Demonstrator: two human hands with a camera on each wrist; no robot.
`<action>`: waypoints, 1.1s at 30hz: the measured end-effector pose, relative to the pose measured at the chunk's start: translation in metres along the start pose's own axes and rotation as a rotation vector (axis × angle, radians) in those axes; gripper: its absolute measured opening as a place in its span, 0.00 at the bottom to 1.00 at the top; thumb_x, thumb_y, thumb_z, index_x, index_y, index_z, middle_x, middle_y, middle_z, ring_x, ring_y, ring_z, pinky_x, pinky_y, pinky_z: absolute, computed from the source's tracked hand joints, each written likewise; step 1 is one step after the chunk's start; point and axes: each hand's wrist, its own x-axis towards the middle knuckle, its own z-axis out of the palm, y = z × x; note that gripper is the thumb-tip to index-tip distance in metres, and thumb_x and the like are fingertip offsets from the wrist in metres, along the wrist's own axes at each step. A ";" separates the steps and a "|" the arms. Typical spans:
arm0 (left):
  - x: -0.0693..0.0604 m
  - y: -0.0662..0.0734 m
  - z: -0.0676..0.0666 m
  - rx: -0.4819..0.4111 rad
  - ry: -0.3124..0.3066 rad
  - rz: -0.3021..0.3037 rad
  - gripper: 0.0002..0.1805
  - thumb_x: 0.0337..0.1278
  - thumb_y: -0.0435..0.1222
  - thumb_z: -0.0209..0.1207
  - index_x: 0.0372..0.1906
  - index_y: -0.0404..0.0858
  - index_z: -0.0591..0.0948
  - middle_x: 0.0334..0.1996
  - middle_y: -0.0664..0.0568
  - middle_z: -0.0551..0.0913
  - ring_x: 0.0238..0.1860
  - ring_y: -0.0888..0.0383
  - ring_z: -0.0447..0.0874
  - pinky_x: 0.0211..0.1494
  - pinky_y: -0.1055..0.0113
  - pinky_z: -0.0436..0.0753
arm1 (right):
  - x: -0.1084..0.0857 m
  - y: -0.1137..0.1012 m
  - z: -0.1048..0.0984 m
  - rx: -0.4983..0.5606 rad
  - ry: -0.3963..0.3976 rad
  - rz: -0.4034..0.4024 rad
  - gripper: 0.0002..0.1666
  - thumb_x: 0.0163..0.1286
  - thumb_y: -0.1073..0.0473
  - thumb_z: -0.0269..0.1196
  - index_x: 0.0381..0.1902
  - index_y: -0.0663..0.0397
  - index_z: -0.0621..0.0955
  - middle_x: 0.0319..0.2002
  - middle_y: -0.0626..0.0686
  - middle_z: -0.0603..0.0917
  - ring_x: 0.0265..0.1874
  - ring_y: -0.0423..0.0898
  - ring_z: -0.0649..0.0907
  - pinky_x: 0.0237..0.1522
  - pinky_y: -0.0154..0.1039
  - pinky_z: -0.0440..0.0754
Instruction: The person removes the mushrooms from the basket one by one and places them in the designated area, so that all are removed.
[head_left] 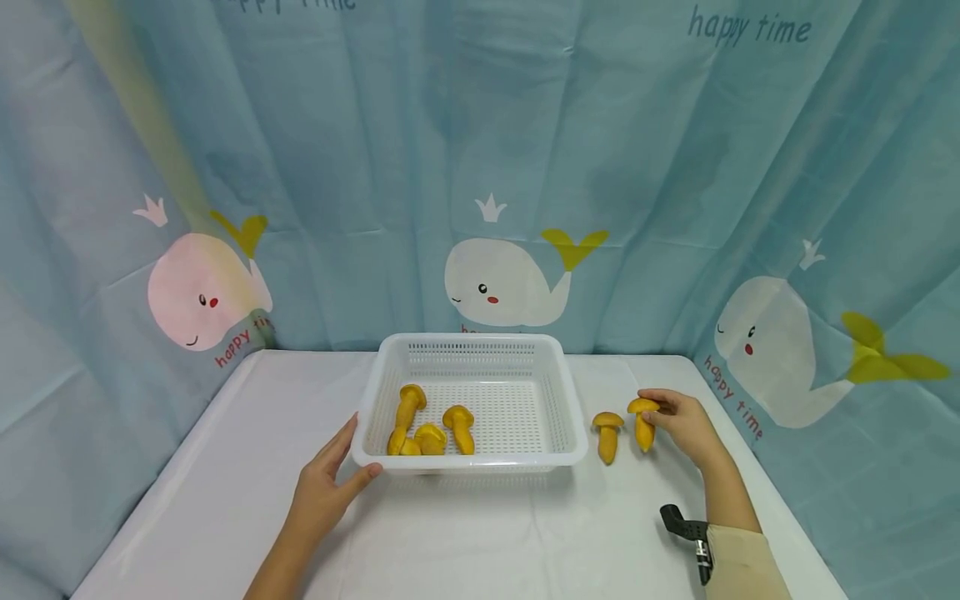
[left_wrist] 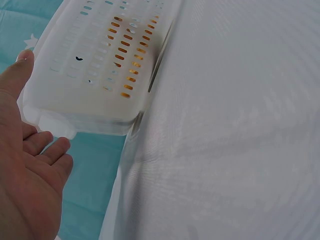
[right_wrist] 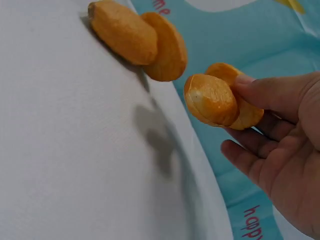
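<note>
A white perforated basket [head_left: 480, 460] holds several yellow mushrooms, one of them a standing mushroom [head_left: 460, 418] near its middle. My left hand [head_left: 318, 492] rests at the basket's front left corner, fingers along the side and thumb by the front rim; the left wrist view shows this hand [left_wrist: 35, 165] beside the basket wall [left_wrist: 75, 107]. Right of the basket, my right hand [head_left: 686, 427] pinches a mushroom [head_left: 643, 427] by its cap, thumb [right_wrist: 270, 95] on top; in the right wrist view the mushroom [right_wrist: 210, 100] hangs above the table. Another mushroom [head_left: 607, 437] lies between it and the basket.
A white cloth [head_left: 480, 533] covers the table. Behind and at both sides hangs a blue curtain [head_left: 337, 208] printed with whales. A black strap mount [head_left: 686, 527] sits on my right wrist, above a beige sleeve [head_left: 742, 567].
</note>
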 end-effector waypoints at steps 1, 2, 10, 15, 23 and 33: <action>0.000 0.000 0.000 -0.002 0.000 0.002 0.49 0.55 0.44 0.75 0.80 0.59 0.61 0.78 0.56 0.63 0.76 0.66 0.59 0.66 0.89 0.60 | 0.000 0.001 0.001 -0.002 -0.003 -0.003 0.27 0.75 0.58 0.65 0.67 0.63 0.77 0.62 0.65 0.81 0.60 0.59 0.80 0.49 0.15 0.74; 0.000 0.000 0.000 -0.003 -0.001 0.003 0.49 0.55 0.44 0.74 0.80 0.59 0.61 0.78 0.56 0.63 0.76 0.66 0.59 0.66 0.89 0.60 | 0.000 0.003 0.003 -0.001 -0.006 -0.002 0.26 0.75 0.59 0.65 0.67 0.64 0.77 0.62 0.65 0.81 0.60 0.60 0.80 0.50 0.16 0.74; 0.000 0.001 -0.001 -0.004 -0.010 -0.017 0.50 0.56 0.44 0.74 0.80 0.56 0.61 0.78 0.57 0.62 0.77 0.63 0.60 0.65 0.89 0.60 | 0.004 0.018 0.008 -0.052 -0.013 0.024 0.24 0.75 0.59 0.64 0.66 0.60 0.79 0.63 0.63 0.81 0.61 0.59 0.79 0.59 0.35 0.82; 0.001 0.002 -0.001 -0.010 -0.015 -0.016 0.50 0.56 0.43 0.74 0.81 0.51 0.61 0.79 0.56 0.62 0.78 0.55 0.61 0.65 0.89 0.60 | 0.004 0.024 0.011 -0.051 -0.028 0.045 0.24 0.76 0.59 0.63 0.66 0.60 0.78 0.63 0.63 0.80 0.62 0.58 0.79 0.61 0.46 0.81; 0.001 0.000 -0.001 -0.006 -0.011 0.004 0.49 0.56 0.42 0.74 0.81 0.50 0.62 0.78 0.54 0.63 0.78 0.51 0.62 0.65 0.89 0.61 | 0.003 0.027 0.012 -0.041 -0.048 0.055 0.25 0.76 0.58 0.63 0.67 0.62 0.78 0.64 0.64 0.80 0.62 0.58 0.79 0.61 0.44 0.80; 0.001 0.002 -0.001 -0.015 -0.008 0.005 0.50 0.55 0.42 0.75 0.80 0.53 0.61 0.78 0.57 0.62 0.78 0.57 0.61 0.65 0.89 0.61 | 0.002 0.023 0.010 -0.043 -0.053 0.054 0.26 0.76 0.60 0.63 0.68 0.62 0.77 0.65 0.66 0.78 0.64 0.62 0.77 0.66 0.57 0.78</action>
